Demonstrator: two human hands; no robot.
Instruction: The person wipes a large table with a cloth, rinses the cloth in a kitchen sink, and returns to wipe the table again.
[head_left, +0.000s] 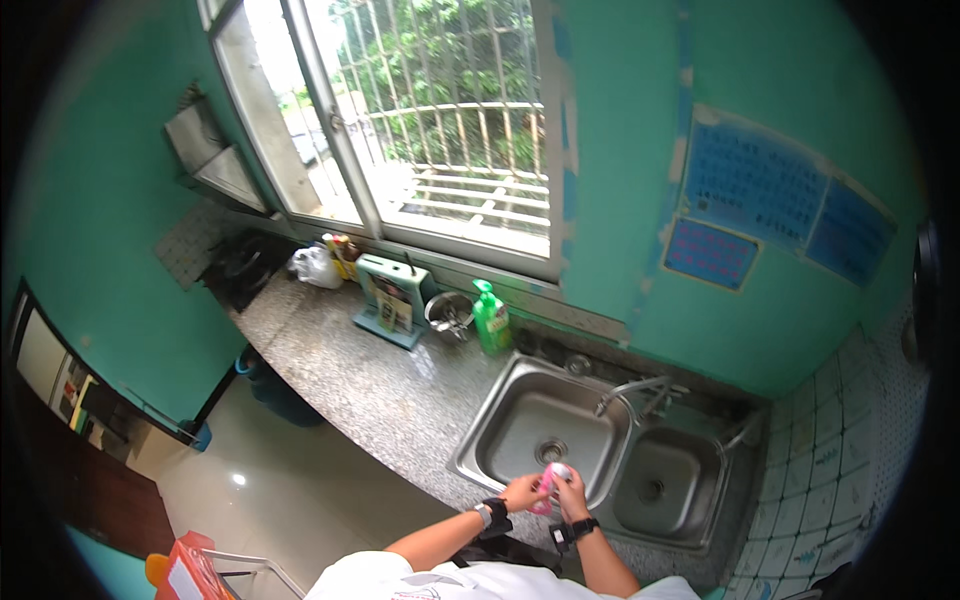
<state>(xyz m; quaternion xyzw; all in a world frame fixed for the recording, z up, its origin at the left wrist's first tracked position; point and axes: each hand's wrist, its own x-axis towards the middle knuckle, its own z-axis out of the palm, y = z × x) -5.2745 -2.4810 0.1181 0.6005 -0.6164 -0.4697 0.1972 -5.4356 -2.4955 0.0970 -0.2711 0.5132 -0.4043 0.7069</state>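
Over the front rim of the larger stainless steel basin (510, 420), my two hands come together. My left hand (523, 493) grips a soft pink item (541, 505) that looks like thin cloth or plastic. On its other side, my right hand (571, 498) has its fingers closed around the same item. A small white rounded piece (560, 471) shows at the top, between the fingers; what it is, I cannot tell. Dark bands circle both wrists. The drain (551, 451) lies just beyond the hands, and the chrome faucet (637, 394) stands behind the basin.
A smaller basin (667, 487) adjoins on the right. Along the speckled stone counter (360, 367) stand a green pump bottle (492, 319), a metal bowl (450, 315) with utensils, a teal knife-block-like holder (394, 300) and a white plastic bag (316, 267). A barred window (450, 112) is behind.
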